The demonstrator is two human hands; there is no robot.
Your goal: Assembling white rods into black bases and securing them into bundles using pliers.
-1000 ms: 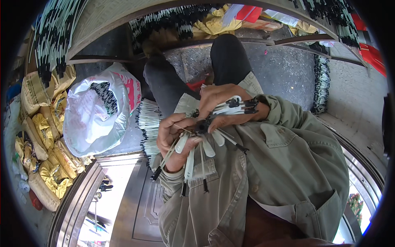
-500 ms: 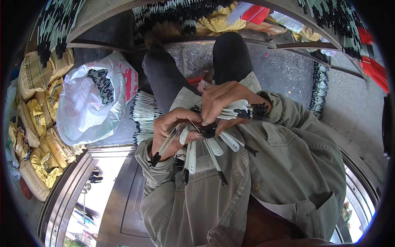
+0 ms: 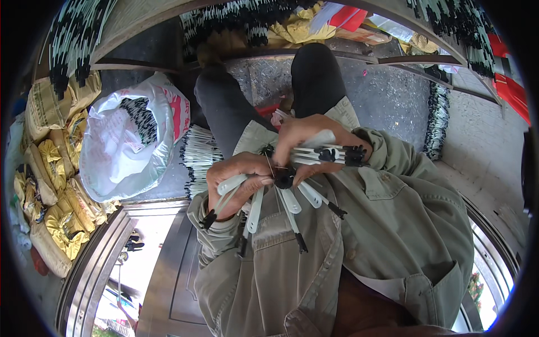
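In front of my lap, both hands are closed around a small black round hub (image 3: 284, 179) with white flat strips and thin black-tipped ribs (image 3: 289, 201) fanning out from it, much like an umbrella frame. Thumb and fingers of my left hand (image 3: 227, 171) pinch at the hub's left side; a white strip (image 3: 231, 184) lies across them. My right hand (image 3: 306, 130) grips a bundle of white ribs with black ends (image 3: 331, 154) under its palm, its fingertips at the hub. A thin wire (image 3: 270, 164) sticks up between the hands. The exact fingertip contact is partly hidden.
A white plastic sack (image 3: 120, 180) holding black-and-white ribs stands at the left. Beyond it lie yellow wrapped packages (image 3: 64, 219). More ribs are stacked beside my leg (image 3: 199, 154) and hang from the bench (image 3: 151, 28) overhead. A white wall (image 3: 471, 129) rises at the right.
My left hand has shifted slightly, and the white strip by its thumb has swung up and left across the fingers. Several fanned ribs have turned a little. My right hand stays at the hub.
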